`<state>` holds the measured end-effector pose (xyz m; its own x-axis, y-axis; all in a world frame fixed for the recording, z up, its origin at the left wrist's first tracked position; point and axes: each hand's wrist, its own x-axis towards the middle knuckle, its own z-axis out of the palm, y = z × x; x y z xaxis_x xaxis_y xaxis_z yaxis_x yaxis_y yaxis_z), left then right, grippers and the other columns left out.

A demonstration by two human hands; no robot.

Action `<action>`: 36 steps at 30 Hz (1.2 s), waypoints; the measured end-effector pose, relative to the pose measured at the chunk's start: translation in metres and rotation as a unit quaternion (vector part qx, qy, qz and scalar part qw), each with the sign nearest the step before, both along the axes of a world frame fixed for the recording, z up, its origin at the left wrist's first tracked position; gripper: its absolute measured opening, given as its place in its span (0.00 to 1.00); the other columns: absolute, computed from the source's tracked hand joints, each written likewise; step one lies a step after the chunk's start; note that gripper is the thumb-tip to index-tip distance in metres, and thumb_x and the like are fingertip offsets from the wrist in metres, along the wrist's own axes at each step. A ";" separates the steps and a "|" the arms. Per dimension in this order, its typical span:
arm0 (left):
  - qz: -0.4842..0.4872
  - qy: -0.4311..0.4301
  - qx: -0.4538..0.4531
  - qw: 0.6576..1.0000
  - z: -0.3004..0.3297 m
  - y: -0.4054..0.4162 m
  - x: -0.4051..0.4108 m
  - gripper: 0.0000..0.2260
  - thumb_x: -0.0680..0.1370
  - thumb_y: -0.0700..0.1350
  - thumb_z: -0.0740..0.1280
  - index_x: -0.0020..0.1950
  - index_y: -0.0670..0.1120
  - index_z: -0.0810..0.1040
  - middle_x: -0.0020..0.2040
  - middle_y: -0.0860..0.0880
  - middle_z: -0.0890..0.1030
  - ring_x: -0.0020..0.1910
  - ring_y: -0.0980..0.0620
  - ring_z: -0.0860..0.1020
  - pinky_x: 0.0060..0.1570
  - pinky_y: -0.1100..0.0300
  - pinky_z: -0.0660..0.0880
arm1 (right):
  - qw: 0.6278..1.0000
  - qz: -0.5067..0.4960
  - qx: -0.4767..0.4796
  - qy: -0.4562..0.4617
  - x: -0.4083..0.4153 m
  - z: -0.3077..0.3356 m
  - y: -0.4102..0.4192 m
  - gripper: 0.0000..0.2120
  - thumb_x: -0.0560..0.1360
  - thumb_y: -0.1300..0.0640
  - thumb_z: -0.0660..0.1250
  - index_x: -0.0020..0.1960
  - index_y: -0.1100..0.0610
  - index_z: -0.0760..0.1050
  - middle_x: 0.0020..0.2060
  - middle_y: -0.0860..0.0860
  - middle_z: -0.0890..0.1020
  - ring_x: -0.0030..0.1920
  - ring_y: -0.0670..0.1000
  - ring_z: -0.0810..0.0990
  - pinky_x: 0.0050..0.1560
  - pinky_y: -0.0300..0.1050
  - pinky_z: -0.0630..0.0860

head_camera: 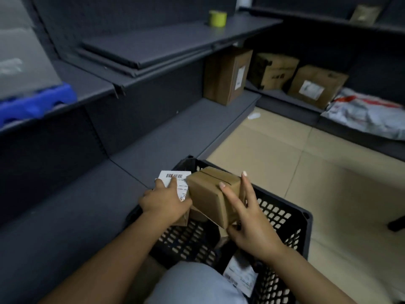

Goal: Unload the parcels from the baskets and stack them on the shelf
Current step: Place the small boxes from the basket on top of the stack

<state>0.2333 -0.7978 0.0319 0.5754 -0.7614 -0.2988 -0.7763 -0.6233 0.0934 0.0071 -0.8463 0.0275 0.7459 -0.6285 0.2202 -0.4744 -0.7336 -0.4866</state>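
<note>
A black perforated plastic basket (282, 218) stands on the floor against the dark grey shelf (166, 137). Above the basket, my right hand (247, 218) grips a plain brown cardboard parcel (210, 194), which is tilted. My left hand (164, 200) holds a second brown parcel with a white barcode label (178, 179), pressed against the first one at the basket's left rim. Deeper in the basket lies another labelled parcel (241, 277), partly hidden by my arm.
A tall brown box (228, 75) stands at the shelf's far end. Two more boxes (315, 84) and grey mail bags (368, 115) lie on the low shelf to the right. A yellow-green tape roll (217, 18) sits on the upper shelf, a blue crate (32, 104) at the left.
</note>
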 end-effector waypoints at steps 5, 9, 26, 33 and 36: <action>0.030 0.002 -0.048 0.998 0.049 0.023 -0.009 0.36 0.73 0.70 0.55 0.77 0.59 0.51 0.75 0.46 0.57 0.65 0.39 0.69 0.59 0.51 0.69 | 0.998 0.045 -0.041 -0.032 -0.003 0.050 0.021 0.45 0.69 0.47 0.74 0.73 0.30 0.48 0.74 0.43 0.29 0.77 0.52 0.46 0.68 0.51 0.68; 0.032 -0.018 -0.069 0.997 0.084 0.043 -0.009 0.35 0.73 0.69 0.54 0.77 0.59 0.50 0.76 0.47 0.56 0.66 0.38 0.68 0.60 0.50 0.67 | 0.990 0.030 -0.129 -0.054 0.001 0.078 0.036 0.38 0.73 0.51 0.71 0.73 0.33 0.53 0.76 0.47 0.35 0.76 0.55 0.52 0.64 0.49 0.70; 0.168 -0.196 -0.215 0.942 0.232 0.255 0.051 0.33 0.74 0.69 0.55 0.76 0.64 0.47 0.78 0.51 0.50 0.68 0.41 0.66 0.60 0.50 0.68 | 0.874 0.273 -0.318 -0.244 0.107 0.217 0.104 0.47 0.65 0.65 0.74 0.76 0.47 0.53 0.71 0.58 0.62 0.73 0.60 0.62 0.66 0.56 0.70; 0.272 -0.288 -0.215 0.893 0.294 0.384 0.048 0.34 0.74 0.69 0.55 0.77 0.63 0.48 0.78 0.51 0.53 0.64 0.43 0.69 0.56 0.52 0.71 | 0.828 0.342 -0.333 -0.293 0.163 0.271 0.177 0.50 0.63 0.63 0.75 0.77 0.52 0.52 0.71 0.59 0.63 0.72 0.60 0.64 0.60 0.62 0.74; 0.304 -0.312 -0.215 0.874 0.326 0.439 0.051 0.35 0.72 0.72 0.51 0.77 0.63 0.47 0.78 0.51 0.51 0.67 0.44 0.68 0.58 0.53 0.71 | 0.822 0.356 -0.340 -0.287 0.181 0.294 0.214 0.56 0.60 0.62 0.79 0.79 0.53 0.49 0.73 0.57 0.62 0.73 0.57 0.61 0.64 0.60 0.71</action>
